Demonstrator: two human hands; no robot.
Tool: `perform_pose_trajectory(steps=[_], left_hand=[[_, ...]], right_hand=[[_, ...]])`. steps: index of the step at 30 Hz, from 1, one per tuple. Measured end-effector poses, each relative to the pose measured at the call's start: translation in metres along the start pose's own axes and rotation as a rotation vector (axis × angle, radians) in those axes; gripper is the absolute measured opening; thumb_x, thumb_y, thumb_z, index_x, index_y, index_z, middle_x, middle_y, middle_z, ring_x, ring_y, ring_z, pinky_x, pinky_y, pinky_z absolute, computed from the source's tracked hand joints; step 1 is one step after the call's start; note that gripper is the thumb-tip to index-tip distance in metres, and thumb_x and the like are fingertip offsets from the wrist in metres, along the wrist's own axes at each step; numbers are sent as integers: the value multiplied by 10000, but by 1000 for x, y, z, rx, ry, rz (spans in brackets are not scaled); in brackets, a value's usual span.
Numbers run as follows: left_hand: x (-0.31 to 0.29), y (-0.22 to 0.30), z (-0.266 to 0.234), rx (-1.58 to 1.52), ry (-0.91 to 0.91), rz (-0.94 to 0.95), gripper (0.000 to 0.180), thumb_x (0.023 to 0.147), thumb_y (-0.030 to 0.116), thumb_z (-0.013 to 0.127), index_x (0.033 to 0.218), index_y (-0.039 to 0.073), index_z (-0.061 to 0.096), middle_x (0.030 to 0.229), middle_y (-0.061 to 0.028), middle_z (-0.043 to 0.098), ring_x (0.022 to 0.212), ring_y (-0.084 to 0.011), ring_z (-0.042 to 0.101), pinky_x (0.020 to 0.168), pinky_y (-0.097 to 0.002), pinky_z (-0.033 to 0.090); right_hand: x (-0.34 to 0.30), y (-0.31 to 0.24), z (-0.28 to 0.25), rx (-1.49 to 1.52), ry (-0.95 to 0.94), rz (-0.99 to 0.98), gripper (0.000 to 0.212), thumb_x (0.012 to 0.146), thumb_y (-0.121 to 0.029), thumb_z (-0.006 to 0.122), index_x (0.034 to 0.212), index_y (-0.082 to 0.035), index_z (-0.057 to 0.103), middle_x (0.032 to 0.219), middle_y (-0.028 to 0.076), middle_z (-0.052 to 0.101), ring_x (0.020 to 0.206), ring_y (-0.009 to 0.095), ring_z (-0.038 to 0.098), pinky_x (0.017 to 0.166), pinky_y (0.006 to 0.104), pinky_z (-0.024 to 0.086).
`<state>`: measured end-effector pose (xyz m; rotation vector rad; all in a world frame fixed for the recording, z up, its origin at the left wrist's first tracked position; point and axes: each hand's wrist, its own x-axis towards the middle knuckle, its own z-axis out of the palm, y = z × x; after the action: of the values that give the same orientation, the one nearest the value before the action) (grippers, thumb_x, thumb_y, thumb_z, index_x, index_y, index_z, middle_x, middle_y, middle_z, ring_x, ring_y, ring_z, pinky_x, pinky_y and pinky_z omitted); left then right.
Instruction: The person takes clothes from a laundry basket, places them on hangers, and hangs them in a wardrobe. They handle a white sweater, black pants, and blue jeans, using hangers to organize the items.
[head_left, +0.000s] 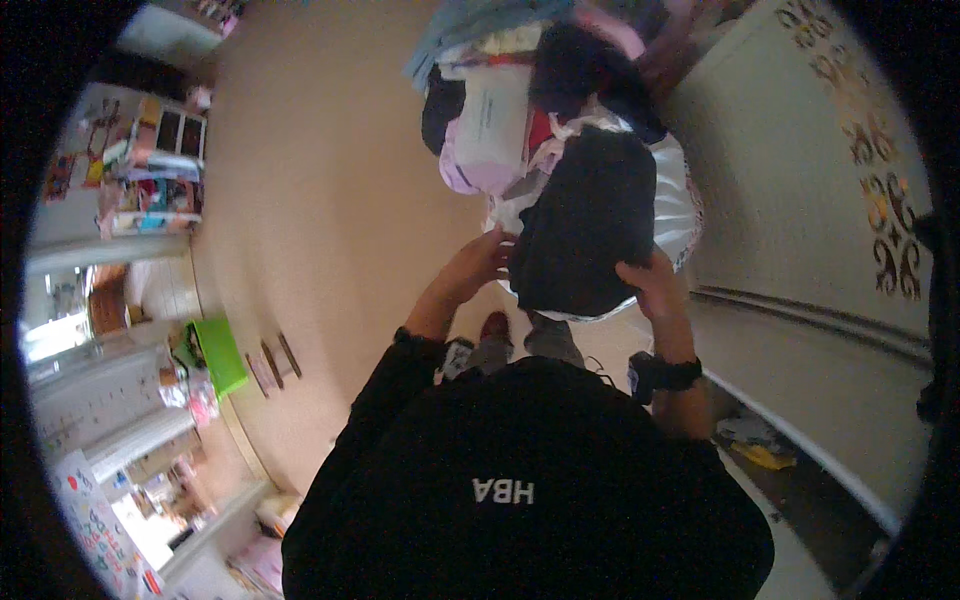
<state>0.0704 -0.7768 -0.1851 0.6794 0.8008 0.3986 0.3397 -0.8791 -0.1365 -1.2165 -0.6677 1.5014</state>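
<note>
A folded black garment [590, 220] lies in front of me, at the near side of a heap of clothes and on top of a round white, shiny surface [677, 190] with a patterned rim. My right hand [655, 285] grips its near right corner, thumb on top and the other fingers out of sight under the edge. At its left edge my left hand [485, 265] closes on the cloth, fingertips partly hidden. Just beyond are a white and lilac bundle [490, 125] and a crumpled dark garment [580, 70].
A light blue cloth [440, 35] and pink fabric top the heap. To the right stands a pale panel [790, 180] with cut-out scrollwork. A low opening [770, 470] there holds a yellow item. Leftward are a green bin [218, 357] and cluttered shelves [155, 180].
</note>
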Motion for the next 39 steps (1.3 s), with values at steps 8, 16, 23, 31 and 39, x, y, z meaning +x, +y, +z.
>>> perform_pose_trajectory(steps=[8,16,23,31,39], left_hand=[[-32,104,103,0,-332,130,576,902,398,557,1306,7,432,1234,-119,552,1097,-232,548,973,-326,420],[-29,91,197,671,-613,617,582,925,453,486,1226,-46,493,1182,-92,570,1079,-197,530,939,-299,397],[-80,67,305,443,-682,476,645,873,501,561,1225,-35,494,1170,-102,580,1046,-210,559,922,-321,430],[-127,-17,432,420,-999,289,732,873,509,554,1318,-48,386,1304,-117,486,1170,-222,478,995,-339,375],[-181,-112,513,820,-892,1057,569,888,326,610,1301,5,385,1258,-150,476,1138,-225,472,964,-358,383]], right_hand=[[-104,-11,66,-243,261,-355,387,871,-89,594,1237,5,510,1099,56,601,1013,157,537,923,304,412],[-182,-45,28,16,547,-781,501,943,-343,499,1306,-5,431,1265,82,488,1191,183,412,1037,318,277],[-290,-63,28,20,735,-969,543,957,-412,437,1316,-6,412,1270,100,488,1167,196,453,1005,324,335],[-431,-78,7,-68,946,-1083,592,858,-305,629,1296,33,418,1252,132,515,1142,222,498,981,324,379],[-511,-58,-24,-103,1304,-1121,357,828,-111,662,1142,9,542,1046,108,645,921,199,623,805,304,495]])
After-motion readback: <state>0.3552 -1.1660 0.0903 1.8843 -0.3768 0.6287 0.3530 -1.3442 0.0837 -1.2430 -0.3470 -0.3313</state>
